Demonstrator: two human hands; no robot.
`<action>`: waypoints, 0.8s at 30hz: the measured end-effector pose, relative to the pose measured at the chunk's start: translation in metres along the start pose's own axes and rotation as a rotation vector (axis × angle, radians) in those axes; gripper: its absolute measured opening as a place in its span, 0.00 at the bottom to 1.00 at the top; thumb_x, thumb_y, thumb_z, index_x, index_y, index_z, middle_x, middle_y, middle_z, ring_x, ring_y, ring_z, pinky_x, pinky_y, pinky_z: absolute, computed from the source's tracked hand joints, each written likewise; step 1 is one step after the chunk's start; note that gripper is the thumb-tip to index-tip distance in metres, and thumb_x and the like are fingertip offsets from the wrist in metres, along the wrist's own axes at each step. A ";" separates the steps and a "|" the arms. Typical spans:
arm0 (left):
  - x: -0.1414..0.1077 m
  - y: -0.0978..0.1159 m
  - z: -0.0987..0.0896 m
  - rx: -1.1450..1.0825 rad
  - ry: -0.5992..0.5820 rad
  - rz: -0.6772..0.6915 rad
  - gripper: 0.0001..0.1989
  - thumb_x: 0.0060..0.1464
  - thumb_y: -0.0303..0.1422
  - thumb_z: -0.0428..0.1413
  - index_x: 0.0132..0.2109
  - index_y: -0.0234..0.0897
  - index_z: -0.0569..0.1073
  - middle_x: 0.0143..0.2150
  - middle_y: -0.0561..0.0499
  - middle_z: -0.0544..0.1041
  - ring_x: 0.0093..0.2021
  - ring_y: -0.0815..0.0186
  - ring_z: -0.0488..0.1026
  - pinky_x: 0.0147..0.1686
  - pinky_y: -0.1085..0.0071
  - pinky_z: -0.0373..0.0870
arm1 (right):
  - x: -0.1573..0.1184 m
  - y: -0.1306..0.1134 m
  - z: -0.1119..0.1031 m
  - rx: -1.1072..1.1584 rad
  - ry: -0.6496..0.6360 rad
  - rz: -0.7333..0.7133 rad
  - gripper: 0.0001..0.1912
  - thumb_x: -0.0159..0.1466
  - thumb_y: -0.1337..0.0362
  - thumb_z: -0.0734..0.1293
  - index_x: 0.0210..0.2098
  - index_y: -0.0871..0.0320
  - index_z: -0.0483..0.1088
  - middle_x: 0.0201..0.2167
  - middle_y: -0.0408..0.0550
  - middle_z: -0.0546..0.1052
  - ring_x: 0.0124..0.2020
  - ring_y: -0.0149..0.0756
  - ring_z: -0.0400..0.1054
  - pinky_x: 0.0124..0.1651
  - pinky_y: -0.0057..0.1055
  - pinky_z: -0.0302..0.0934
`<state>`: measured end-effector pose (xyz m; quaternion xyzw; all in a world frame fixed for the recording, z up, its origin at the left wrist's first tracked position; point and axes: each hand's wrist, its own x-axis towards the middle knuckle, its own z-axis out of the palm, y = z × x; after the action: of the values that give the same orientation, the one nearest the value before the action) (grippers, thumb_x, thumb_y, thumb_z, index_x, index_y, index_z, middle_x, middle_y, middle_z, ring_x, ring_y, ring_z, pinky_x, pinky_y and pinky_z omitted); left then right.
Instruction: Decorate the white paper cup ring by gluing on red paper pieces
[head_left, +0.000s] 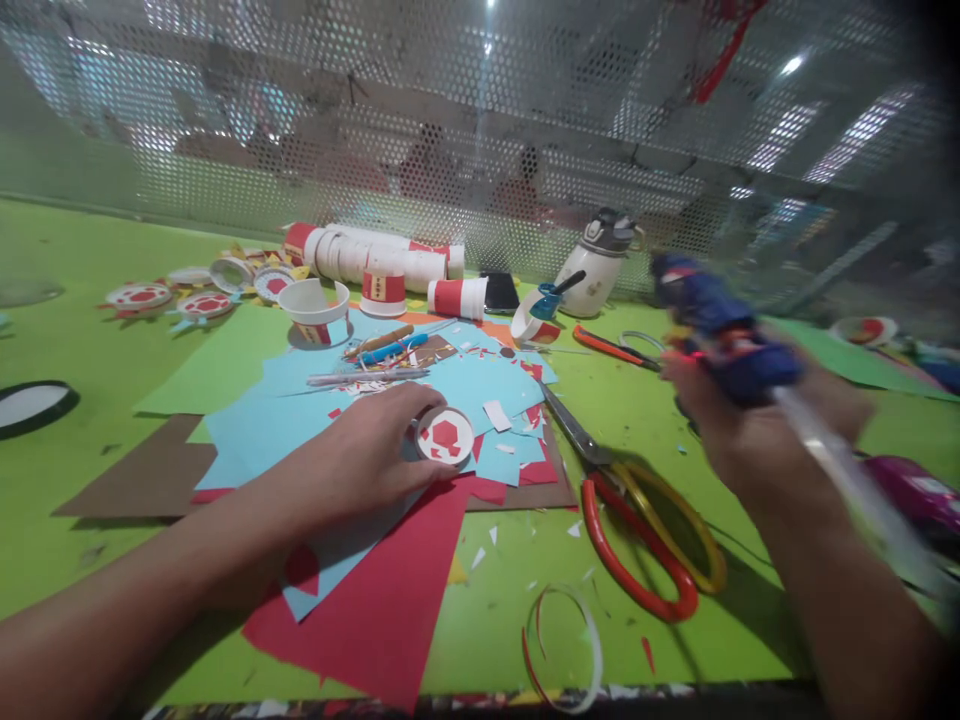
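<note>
My left hand (390,440) grips the rim of a small white paper cup base (459,420) between thumb and fingers. Red paper pieces (445,433) lie on its round face, a larger one in the middle and smaller ones around it. On the right, my right hand (739,430) is wrapped round a dark blue glue gun (712,320), held above the table and blurred. A red light glows on the gun, and a clear glue stick (832,460) sticks out of its back. Large scissors (600,465) with red and yellow handles lie between my hands.
Blue paper sheets (247,420) and a red sheet (382,600) lie under my left hand. Behind are paper cups (457,298), a white bottle (592,265), pens (367,377) and an orange cutter (615,347). Decorated discs (139,297) sit at the back left. A cut cup ring (592,640) lies in front.
</note>
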<state>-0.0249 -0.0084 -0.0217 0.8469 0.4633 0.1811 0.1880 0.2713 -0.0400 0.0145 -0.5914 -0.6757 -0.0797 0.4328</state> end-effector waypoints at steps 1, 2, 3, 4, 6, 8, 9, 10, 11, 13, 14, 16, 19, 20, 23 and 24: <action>0.000 0.000 0.000 -0.003 -0.003 -0.006 0.22 0.50 0.45 0.57 0.48 0.37 0.70 0.46 0.43 0.76 0.43 0.56 0.73 0.41 0.61 0.69 | 0.004 0.009 0.003 -0.055 -0.003 -0.096 0.16 0.59 0.57 0.70 0.43 0.57 0.69 0.42 0.54 0.76 0.42 0.47 0.71 0.47 0.44 0.64; 0.000 -0.001 0.000 -0.005 -0.005 -0.011 0.22 0.51 0.46 0.57 0.48 0.37 0.70 0.47 0.43 0.76 0.43 0.56 0.73 0.41 0.61 0.69 | 0.007 0.018 0.007 -0.057 -0.020 -0.171 0.16 0.57 0.58 0.71 0.43 0.57 0.71 0.40 0.52 0.77 0.39 0.45 0.72 0.45 0.42 0.65; 0.000 -0.001 0.000 -0.008 -0.006 -0.015 0.23 0.51 0.46 0.57 0.49 0.36 0.69 0.48 0.42 0.76 0.44 0.55 0.73 0.42 0.60 0.69 | 0.010 0.026 0.012 -0.050 -0.127 -0.198 0.15 0.58 0.61 0.69 0.44 0.58 0.71 0.39 0.51 0.77 0.39 0.44 0.72 0.43 0.40 0.66; -0.001 -0.001 0.001 -0.009 -0.007 -0.016 0.23 0.51 0.46 0.57 0.49 0.36 0.69 0.48 0.42 0.76 0.44 0.55 0.72 0.42 0.60 0.69 | 0.013 0.034 0.016 -0.071 -0.248 -0.214 0.15 0.58 0.63 0.68 0.45 0.58 0.72 0.41 0.51 0.77 0.40 0.44 0.72 0.45 0.40 0.66; -0.001 -0.001 0.001 -0.009 -0.009 -0.007 0.23 0.51 0.47 0.57 0.49 0.35 0.69 0.48 0.42 0.76 0.44 0.55 0.72 0.42 0.60 0.69 | 0.016 0.048 0.025 -0.112 -0.367 -0.249 0.16 0.56 0.68 0.66 0.44 0.58 0.73 0.42 0.52 0.77 0.43 0.45 0.72 0.48 0.41 0.65; -0.001 0.000 0.000 -0.015 -0.006 0.000 0.23 0.51 0.47 0.57 0.48 0.35 0.70 0.48 0.42 0.76 0.44 0.55 0.72 0.42 0.60 0.69 | 0.019 0.060 0.033 -0.162 -0.444 -0.259 0.16 0.56 0.68 0.65 0.45 0.57 0.74 0.42 0.52 0.77 0.44 0.45 0.72 0.49 0.42 0.65; -0.001 0.001 0.000 -0.021 -0.004 0.003 0.23 0.51 0.47 0.57 0.48 0.35 0.70 0.47 0.42 0.76 0.44 0.55 0.72 0.42 0.60 0.68 | 0.020 0.065 0.035 -0.179 -0.473 -0.257 0.16 0.56 0.69 0.65 0.44 0.57 0.74 0.42 0.52 0.77 0.44 0.44 0.72 0.49 0.41 0.65; -0.001 0.001 0.000 -0.029 -0.002 0.005 0.23 0.51 0.47 0.57 0.48 0.36 0.70 0.47 0.43 0.76 0.43 0.56 0.72 0.41 0.60 0.69 | 0.021 0.070 0.037 -0.194 -0.507 -0.255 0.16 0.56 0.69 0.65 0.44 0.58 0.75 0.42 0.53 0.77 0.43 0.44 0.72 0.48 0.40 0.65; -0.002 0.002 0.000 -0.037 0.000 0.009 0.23 0.52 0.48 0.57 0.48 0.36 0.70 0.46 0.43 0.76 0.43 0.56 0.72 0.41 0.61 0.69 | 0.022 0.073 0.039 -0.204 -0.537 -0.255 0.16 0.55 0.70 0.65 0.43 0.58 0.75 0.42 0.53 0.77 0.43 0.44 0.72 0.48 0.39 0.65; -0.002 0.002 0.000 -0.049 0.009 0.027 0.23 0.52 0.48 0.56 0.48 0.37 0.70 0.46 0.44 0.76 0.43 0.57 0.72 0.41 0.62 0.69 | 0.022 0.077 0.040 -0.221 -0.587 -0.259 0.17 0.54 0.72 0.65 0.43 0.60 0.76 0.42 0.54 0.78 0.43 0.44 0.72 0.48 0.37 0.65; -0.003 0.002 0.000 -0.052 0.014 0.040 0.23 0.52 0.48 0.57 0.48 0.37 0.70 0.46 0.44 0.76 0.43 0.57 0.72 0.41 0.62 0.69 | 0.023 0.077 0.040 -0.226 -0.605 -0.267 0.18 0.54 0.72 0.64 0.43 0.61 0.76 0.43 0.55 0.78 0.44 0.45 0.72 0.49 0.38 0.65; -0.003 0.001 0.001 -0.052 0.023 0.064 0.23 0.52 0.48 0.57 0.49 0.37 0.70 0.47 0.44 0.75 0.44 0.58 0.72 0.42 0.62 0.68 | 0.023 0.079 0.041 -0.231 -0.630 -0.278 0.19 0.54 0.72 0.64 0.45 0.63 0.75 0.45 0.57 0.77 0.46 0.46 0.72 0.50 0.38 0.64; -0.003 0.000 0.001 -0.058 0.029 0.078 0.23 0.52 0.48 0.58 0.49 0.36 0.70 0.47 0.45 0.75 0.44 0.58 0.71 0.42 0.63 0.68 | 0.023 0.084 0.040 -0.222 -0.667 -0.265 0.21 0.54 0.72 0.64 0.47 0.63 0.75 0.47 0.58 0.77 0.48 0.47 0.72 0.53 0.41 0.64; -0.003 0.000 0.001 -0.061 0.030 0.082 0.24 0.52 0.48 0.58 0.49 0.36 0.70 0.47 0.45 0.75 0.44 0.58 0.71 0.41 0.63 0.68 | 0.023 0.086 0.038 -0.223 -0.672 -0.258 0.21 0.54 0.72 0.64 0.47 0.62 0.75 0.48 0.57 0.77 0.49 0.48 0.71 0.53 0.43 0.64; -0.003 0.001 0.002 -0.061 0.040 0.097 0.24 0.51 0.47 0.58 0.49 0.36 0.70 0.46 0.45 0.75 0.43 0.58 0.71 0.41 0.63 0.67 | 0.023 0.079 0.032 -0.245 -0.600 -0.268 0.20 0.54 0.71 0.64 0.46 0.62 0.76 0.50 0.60 0.76 0.53 0.53 0.69 0.55 0.49 0.62; -0.003 0.002 0.002 -0.060 0.039 0.100 0.24 0.51 0.47 0.58 0.49 0.36 0.70 0.46 0.45 0.75 0.43 0.58 0.71 0.41 0.63 0.67 | 0.022 0.070 0.030 -0.243 -0.544 -0.277 0.19 0.55 0.70 0.64 0.45 0.63 0.76 0.49 0.62 0.76 0.52 0.55 0.69 0.55 0.51 0.62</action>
<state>-0.0245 -0.0126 -0.0227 0.8592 0.4185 0.2207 0.1950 0.3196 0.0149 -0.0170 -0.5409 -0.8261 -0.0568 0.1479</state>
